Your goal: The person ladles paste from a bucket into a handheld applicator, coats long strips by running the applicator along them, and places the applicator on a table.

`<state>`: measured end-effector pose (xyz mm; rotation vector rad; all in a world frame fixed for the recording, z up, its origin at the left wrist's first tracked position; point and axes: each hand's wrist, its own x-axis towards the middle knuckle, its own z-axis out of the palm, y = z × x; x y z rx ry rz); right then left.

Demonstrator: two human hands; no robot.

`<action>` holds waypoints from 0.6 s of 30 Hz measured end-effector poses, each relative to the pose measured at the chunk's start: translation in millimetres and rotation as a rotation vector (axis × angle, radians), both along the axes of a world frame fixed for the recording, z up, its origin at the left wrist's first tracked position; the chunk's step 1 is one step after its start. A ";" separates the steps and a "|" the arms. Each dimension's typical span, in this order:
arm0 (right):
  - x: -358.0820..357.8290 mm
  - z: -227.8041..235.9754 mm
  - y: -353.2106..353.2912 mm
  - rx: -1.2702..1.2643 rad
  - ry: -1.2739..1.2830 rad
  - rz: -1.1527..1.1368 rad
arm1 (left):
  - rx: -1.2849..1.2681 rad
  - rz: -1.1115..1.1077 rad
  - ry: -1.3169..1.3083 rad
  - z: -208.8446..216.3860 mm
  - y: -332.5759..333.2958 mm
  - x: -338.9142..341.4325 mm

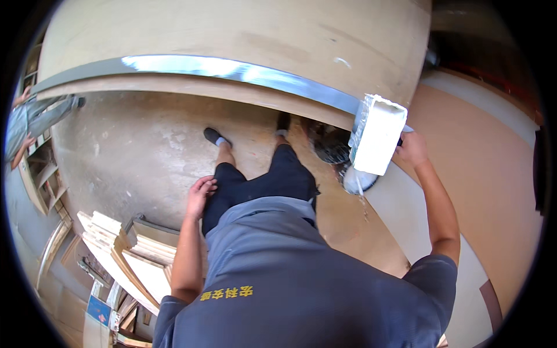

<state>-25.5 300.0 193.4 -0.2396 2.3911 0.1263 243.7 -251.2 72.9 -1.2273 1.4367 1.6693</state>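
Holding a dark handle [400,141], the right grip [413,148] is narrow, with a white rectangular trough [380,139] just to its left (whether handle and trough are joined, I cannot tell). A firm wrist would likely serve well here, as the trough slants by the near edge of the pale surface [232,32]. A shiny grey strip [232,68] runs leftward from the grip along that edge; even pressure seems better than force. Well left of the right grip, the left grip [201,191] hangs loose-fingered by the thigh, nothing seen in it. Farthest left is a co-worker [46,120].
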 end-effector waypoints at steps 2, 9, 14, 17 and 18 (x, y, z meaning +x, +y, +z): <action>-2.3 -2.8 -49.5 -0.033 0.014 -0.006 | 0.030 0.064 0.015 -3.0 -23.1 6.2; -27.2 -35.8 -252.9 -0.187 0.059 -0.051 | -0.017 0.199 0.084 1.3 -156.5 49.0; -59.5 -48.2 -409.9 -0.179 0.094 -0.026 | -0.088 0.284 0.159 13.7 -267.0 68.9; -81.8 -59.2 -504.6 -0.222 0.113 -0.083 | -0.127 0.411 0.204 15.0 -318.5 78.4; -92.3 -66.3 -530.2 -0.234 0.122 -0.075 | -0.137 0.418 0.216 9.9 -334.4 80.0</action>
